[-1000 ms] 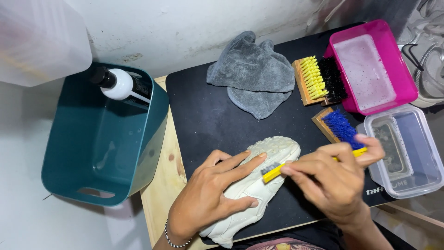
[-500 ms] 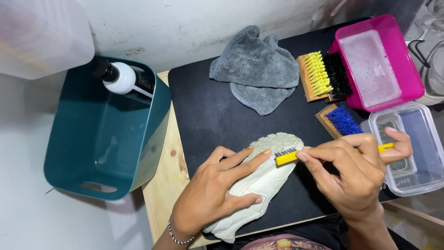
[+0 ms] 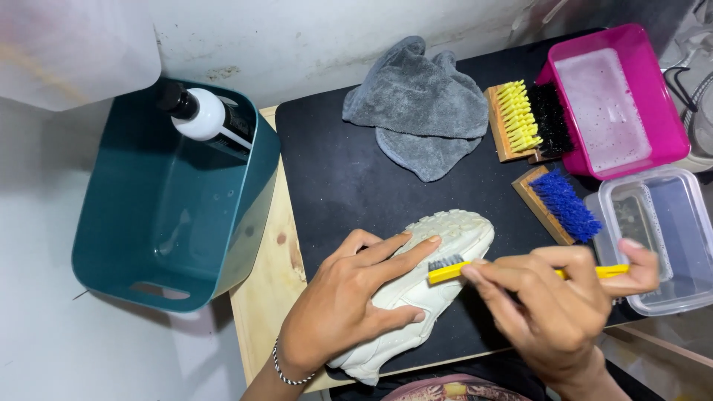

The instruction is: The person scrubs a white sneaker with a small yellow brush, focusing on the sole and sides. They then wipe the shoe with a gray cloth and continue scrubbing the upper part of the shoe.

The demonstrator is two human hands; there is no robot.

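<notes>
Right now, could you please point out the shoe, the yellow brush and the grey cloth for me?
shoe [image 3: 454, 230], head view, on the pale sole near the toe end.
yellow brush [image 3: 448, 272], head view, on the handle just below the dark bristles.
grey cloth [image 3: 416, 104], head view, on its folded middle.

Grey cloth [image 3: 420, 104], teal bin [image 3: 148, 223], pink tub [image 3: 653, 96], blue brush [image 3: 561, 204]
</notes>
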